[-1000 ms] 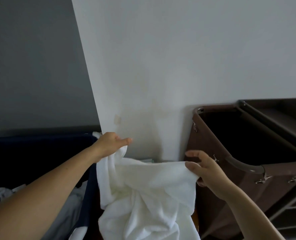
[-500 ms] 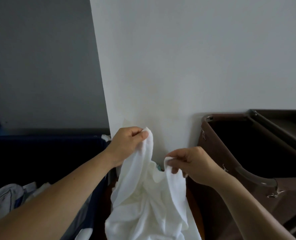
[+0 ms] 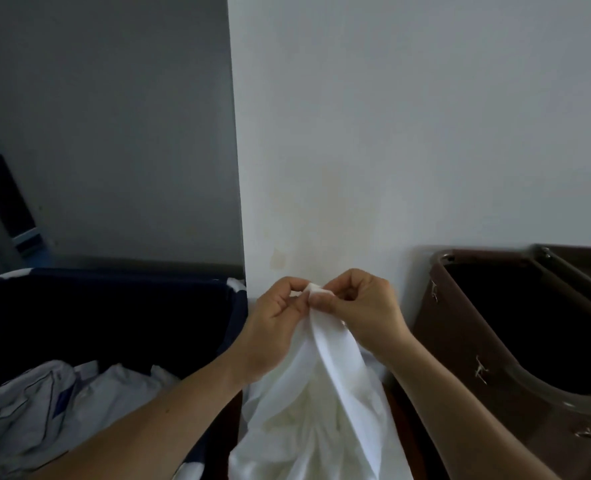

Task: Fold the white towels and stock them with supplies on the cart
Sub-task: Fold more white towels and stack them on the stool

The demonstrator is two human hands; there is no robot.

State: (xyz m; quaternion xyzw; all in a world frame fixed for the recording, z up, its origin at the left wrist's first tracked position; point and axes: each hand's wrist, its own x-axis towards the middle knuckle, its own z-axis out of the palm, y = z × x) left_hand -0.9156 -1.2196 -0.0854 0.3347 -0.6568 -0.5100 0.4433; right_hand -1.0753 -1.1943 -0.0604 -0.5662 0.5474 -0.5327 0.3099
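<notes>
A white towel (image 3: 325,407) hangs down in front of me, doubled lengthwise in loose folds. My left hand (image 3: 276,323) and my right hand (image 3: 363,310) meet at its top, each pinching a corner, with the two corners held together between my thumbs and fingers. The towel's lower end runs out of view at the bottom. The brown cart (image 3: 515,341) stands to my right against the wall, its dark bag compartment open.
A dark blue laundry bin (image 3: 107,306) stands at my left with crumpled pale linen (image 3: 44,407) inside. A white wall (image 3: 391,133) rises straight ahead, its corner edge just above the hands. A narrow gap of floor separates bin and cart.
My hands, apart a second ago with the towel's top edge stretched between them, have come together, so the two corners meet and the towel hangs doubled.
</notes>
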